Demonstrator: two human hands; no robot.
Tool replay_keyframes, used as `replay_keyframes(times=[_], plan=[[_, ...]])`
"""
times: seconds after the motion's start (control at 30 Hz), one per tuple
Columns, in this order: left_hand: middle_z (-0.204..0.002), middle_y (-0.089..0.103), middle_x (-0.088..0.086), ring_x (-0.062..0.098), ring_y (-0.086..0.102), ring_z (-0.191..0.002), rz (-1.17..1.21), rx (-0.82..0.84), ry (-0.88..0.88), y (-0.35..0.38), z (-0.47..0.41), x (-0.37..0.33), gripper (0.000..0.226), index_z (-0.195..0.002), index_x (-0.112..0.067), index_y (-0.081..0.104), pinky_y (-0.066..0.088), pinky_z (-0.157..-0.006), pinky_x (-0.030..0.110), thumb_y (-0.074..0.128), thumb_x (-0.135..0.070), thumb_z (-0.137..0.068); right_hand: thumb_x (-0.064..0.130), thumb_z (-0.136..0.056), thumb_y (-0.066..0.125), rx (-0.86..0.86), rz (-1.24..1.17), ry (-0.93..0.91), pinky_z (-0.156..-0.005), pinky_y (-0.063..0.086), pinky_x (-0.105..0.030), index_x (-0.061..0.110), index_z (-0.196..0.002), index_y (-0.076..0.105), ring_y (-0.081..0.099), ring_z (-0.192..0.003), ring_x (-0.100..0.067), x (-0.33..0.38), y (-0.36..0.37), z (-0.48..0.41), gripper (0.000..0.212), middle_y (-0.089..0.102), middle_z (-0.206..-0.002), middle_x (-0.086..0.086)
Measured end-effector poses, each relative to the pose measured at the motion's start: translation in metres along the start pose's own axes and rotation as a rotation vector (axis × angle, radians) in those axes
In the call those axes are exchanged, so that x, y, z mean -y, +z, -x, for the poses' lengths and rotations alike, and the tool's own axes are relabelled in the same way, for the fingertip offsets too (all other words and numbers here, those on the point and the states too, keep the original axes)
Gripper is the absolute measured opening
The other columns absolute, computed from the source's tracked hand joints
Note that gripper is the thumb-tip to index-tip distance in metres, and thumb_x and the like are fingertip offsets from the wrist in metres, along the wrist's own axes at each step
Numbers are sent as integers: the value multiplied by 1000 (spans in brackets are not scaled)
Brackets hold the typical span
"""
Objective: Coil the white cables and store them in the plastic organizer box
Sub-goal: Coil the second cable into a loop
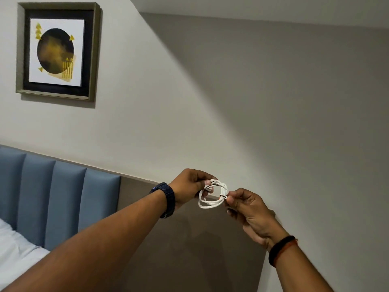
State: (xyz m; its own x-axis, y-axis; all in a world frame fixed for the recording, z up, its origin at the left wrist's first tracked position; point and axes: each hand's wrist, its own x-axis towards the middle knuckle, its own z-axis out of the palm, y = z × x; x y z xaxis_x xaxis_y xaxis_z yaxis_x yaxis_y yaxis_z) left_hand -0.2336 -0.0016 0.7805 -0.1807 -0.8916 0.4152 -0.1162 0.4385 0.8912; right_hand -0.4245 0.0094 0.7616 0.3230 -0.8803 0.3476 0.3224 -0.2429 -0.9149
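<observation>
Cable: white cable [213, 194] is coiled in a small loop, held up in the air between both hands.
Left hand [189, 185]: pinches the coil's upper left side.
Right hand [248, 209]: pinches one connector [223, 196] at the coil's right edge.
Box: not in view.

Both arms reach up; left hand [188, 187] and right hand [247, 208] nearly meet, each pinching the white cable [208, 205].
</observation>
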Motion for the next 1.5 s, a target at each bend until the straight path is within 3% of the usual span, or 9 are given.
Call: replay_keyframes(times=[0.23,0.33,0.47,0.6,0.73,0.87,1.17,1.3,1.5], plan=[[-83,68,16,22,57,-68,13,-116,-32,2,-3,6,20,-98,-7,71,53,-74,37,52,-5,-93,4,-66,77,-290,240,-191,-65,52,-15,7,-81,76,69,-76,-8,-6,4,-6,15,75,-82,-1],[-84,71,15,20,62,-70,-105,-171,-3,2,-3,10,21,-100,-6,70,55,-74,34,51,-5,-94,3,-75,74,-385,377,-188,-57,49,-11,14,-85,76,65,-63,1,-15,4,-9,15,74,-76,8],[-77,69,5,9,60,-60,-255,-232,24,12,-4,14,22,-101,-7,71,50,-58,17,50,-6,-93,0,-80,69,-484,412,-140,-75,54,-29,11,-87,75,64,-70,-13,-25,11,-13,15,70,-70,3],[-81,70,4,10,62,-65,-274,-269,16,17,-2,18,23,-101,-9,71,48,-62,17,49,-6,-93,13,-72,77,-483,416,-100,-66,51,-27,20,-58,74,64,-65,-12,-23,17,-12,16,72,-64,2],[-87,72,8,11,63,-69,-273,-240,23,20,3,20,22,-101,-11,70,51,-65,19,50,-7,-93,7,-64,84,-505,354,-68,-67,57,-30,10,-65,74,70,-67,-20,-23,16,-8,10,74,-69,-10],[-84,69,9,13,62,-69,-233,-147,-25,20,7,22,21,-104,-7,68,51,-62,19,49,-8,-94,-2,-62,82,-474,239,3,-50,52,-20,3,-70,73,64,-52,-12,-24,10,-4,13,72,-66,-10],[-77,62,5,16,57,-68,218,-36,-276,32,16,30,24,-102,-6,67,49,-61,25,47,-2,-89,-1,-66,79,-381,260,93,-53,49,-24,10,-65,73,57,-60,-18,-37,-9,7,13,70,-59,-5],[-73,62,1,12,57,-64,81,-3,-217,36,16,41,14,-93,-15,65,47,-59,22,61,-27,-87,-3,-71,76,-379,324,80,-51,45,-19,5,-76,71,56,-54,-9,-42,-16,7,11,68,-62,-3],[-91,71,5,18,68,-81,-245,-5,-102,45,19,64,20,-95,-17,63,56,-76,33,67,-8,-78,-5,-76,70,-354,316,138,-52,45,-19,2,-84,69,57,-64,-12,-54,-35,12,11,67,-72,-6]])
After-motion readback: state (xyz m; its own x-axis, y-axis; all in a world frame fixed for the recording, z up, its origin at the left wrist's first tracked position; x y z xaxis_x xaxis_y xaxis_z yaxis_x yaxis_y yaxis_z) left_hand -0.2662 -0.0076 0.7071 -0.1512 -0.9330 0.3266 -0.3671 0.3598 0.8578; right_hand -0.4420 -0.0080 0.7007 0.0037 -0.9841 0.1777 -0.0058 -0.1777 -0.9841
